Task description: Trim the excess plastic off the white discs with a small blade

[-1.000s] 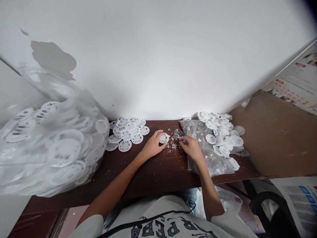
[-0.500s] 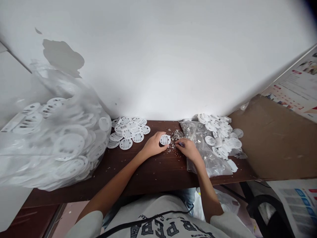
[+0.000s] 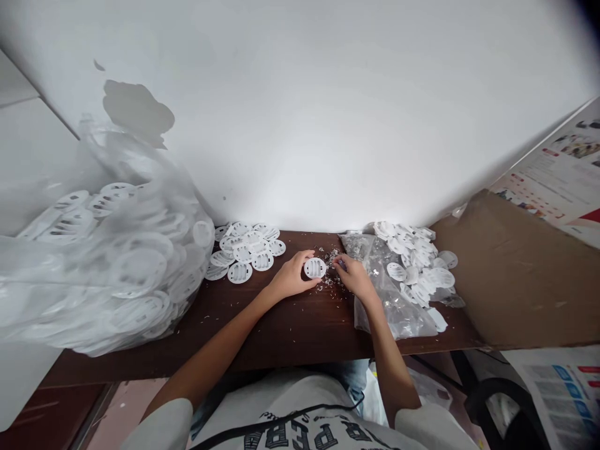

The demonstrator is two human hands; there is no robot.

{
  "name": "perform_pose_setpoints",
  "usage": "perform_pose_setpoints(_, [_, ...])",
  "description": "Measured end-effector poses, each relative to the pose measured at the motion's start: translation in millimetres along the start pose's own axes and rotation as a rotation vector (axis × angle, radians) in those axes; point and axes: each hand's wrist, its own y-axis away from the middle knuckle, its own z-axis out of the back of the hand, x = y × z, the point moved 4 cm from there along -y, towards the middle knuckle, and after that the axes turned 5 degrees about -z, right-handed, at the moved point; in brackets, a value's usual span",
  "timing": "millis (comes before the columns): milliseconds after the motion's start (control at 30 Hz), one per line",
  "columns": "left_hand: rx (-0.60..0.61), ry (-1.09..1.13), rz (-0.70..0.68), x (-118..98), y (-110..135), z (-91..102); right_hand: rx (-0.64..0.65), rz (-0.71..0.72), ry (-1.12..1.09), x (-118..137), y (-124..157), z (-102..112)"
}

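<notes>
My left hand (image 3: pixel 291 278) grips a round white slotted plastic disc (image 3: pixel 315 268) by its edge, thumb below and fingers above, slots facing up. Just right of the disc, my right hand (image 3: pixel 352 275) is closed in a pinch over the small metal pieces (image 3: pixel 332 257) scattered on the table. Something small and bluish-purple shows at its fingertips; what it is I cannot make out. A small gap separates the right fingertips from the disc. Left of my hands lies a loose group of similar discs (image 3: pixel 244 247).
A big clear bag of white discs (image 3: pixel 140 275) fills the left side of the brown table (image 3: pixel 290 337). On the right lie a clear plastic bag (image 3: pixel 398 315) with small metal pieces and a heap of white parts (image 3: pixel 417 256), beside a cardboard panel (image 3: pixel 520 281). A white wall (image 3: pixel 300 125) stands behind.
The camera view has shifted slightly. The disc in my left hand is a little nearer to the right hand's fingertips. The right hand stays pinched by the metal pieces.
</notes>
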Motion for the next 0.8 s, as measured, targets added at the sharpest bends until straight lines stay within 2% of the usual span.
perform_pose_setpoints(100, [-0.027, -0.039, 0.014, 2, 0, 0.2, -0.008, 0.002, -0.006, -2, -4, -2])
perform_pose_setpoints(233, [-0.063, -0.090, 0.035, 4, -1, 2.1, -0.043, -0.079, 0.030, -11, -3, 6])
perform_pose_setpoints(533, [-0.020, -0.122, 0.008, 3, -2, 0.6, -0.083, -0.177, 0.150, -35, -2, 13])
perform_pose_setpoints(800, [0.006, -0.141, -0.002, -1, -3, 2.1, -0.053, -0.120, 0.184, -25, -9, 5])
